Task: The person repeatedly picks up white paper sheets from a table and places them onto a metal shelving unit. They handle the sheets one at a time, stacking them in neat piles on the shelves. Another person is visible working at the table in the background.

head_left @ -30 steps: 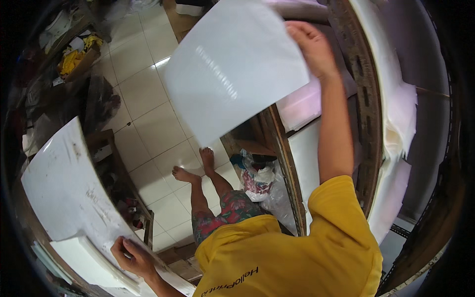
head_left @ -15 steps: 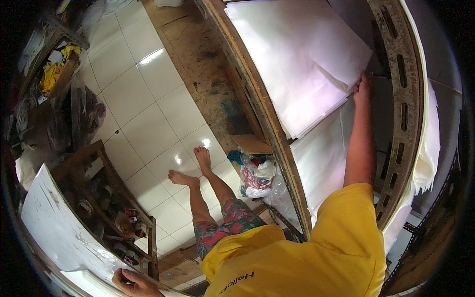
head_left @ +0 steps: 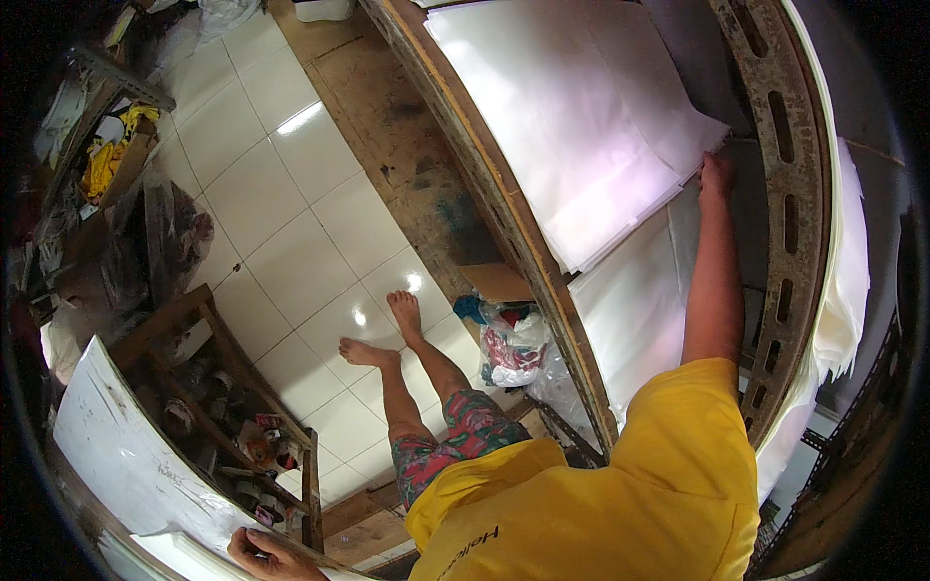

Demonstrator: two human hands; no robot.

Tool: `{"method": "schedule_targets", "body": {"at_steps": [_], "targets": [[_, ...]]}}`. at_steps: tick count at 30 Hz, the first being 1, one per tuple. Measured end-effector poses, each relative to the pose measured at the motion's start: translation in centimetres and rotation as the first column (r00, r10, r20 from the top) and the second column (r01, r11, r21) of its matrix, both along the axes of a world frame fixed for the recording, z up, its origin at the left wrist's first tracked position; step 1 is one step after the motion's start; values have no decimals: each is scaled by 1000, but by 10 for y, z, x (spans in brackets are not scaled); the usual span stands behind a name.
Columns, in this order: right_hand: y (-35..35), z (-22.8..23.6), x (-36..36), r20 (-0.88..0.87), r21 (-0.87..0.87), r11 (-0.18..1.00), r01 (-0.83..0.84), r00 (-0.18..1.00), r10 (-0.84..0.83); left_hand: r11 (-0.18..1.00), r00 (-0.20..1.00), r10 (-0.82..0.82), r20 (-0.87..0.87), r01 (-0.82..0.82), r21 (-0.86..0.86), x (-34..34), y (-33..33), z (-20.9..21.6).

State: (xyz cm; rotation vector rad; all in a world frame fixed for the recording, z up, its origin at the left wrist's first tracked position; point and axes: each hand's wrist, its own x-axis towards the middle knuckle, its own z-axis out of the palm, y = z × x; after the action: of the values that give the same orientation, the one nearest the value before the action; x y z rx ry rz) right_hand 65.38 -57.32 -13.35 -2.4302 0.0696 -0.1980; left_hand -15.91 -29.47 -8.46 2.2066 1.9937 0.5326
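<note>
A stack of large white paper sheets [head_left: 581, 126] lies on a shelf at the upper right. My right hand [head_left: 715, 174] is closed at the near right corner of this stack, with the fingers pinched on the sheets' edge. Below the stack is another pale sheet surface [head_left: 630, 300], partly hidden by my right arm. At the lower left, my left hand [head_left: 269, 557] rests with curled fingers by the edge of a scuffed white board [head_left: 145, 455]. What those fingers hold, if anything, is hidden.
A slotted metal beam [head_left: 790, 218] runs along the right, with more white sheets [head_left: 841, 290] beyond it. A wooden rack [head_left: 218, 407] of small items stands at left. Plastic bags [head_left: 513, 349] sit under the shelf by my legs. Yellow cloth [head_left: 107, 165] lies far left.
The raised fold near the stack's right corner has flattened, and the corner now sticks out a little. My right hand stays at the corner. The whole view has shifted slightly.
</note>
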Motion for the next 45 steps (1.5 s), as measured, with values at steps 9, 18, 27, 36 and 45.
{"method": "schedule_targets", "body": {"at_steps": [9, 18, 27, 36, 45], "targets": [[-6, -21, 6, 28, -129, 991, -36, 999, 40, 999, 975, -41, 216, 44, -7, -7, 3, -9], [33, -41, -76, 307, 295, 923, -247, 939, 153, 985, 959, -166, 229, 151, 83, -5, 8, 18], [243, 33, -410, -82, 610, 536, -584, 626, 775, 963, 867, -169, 468, 43, 267, -44, -15, 94], [322, 73, -529, -96, 730, 258, -633, 279, 955, 855, 870, 484, -97, -447, 262, -309, 49, 57], [271, 80, -592, -264, 780, 305, -547, 155, 952, 932, 948, 318, 3, -313, 183, -306, 71, 64]]}}
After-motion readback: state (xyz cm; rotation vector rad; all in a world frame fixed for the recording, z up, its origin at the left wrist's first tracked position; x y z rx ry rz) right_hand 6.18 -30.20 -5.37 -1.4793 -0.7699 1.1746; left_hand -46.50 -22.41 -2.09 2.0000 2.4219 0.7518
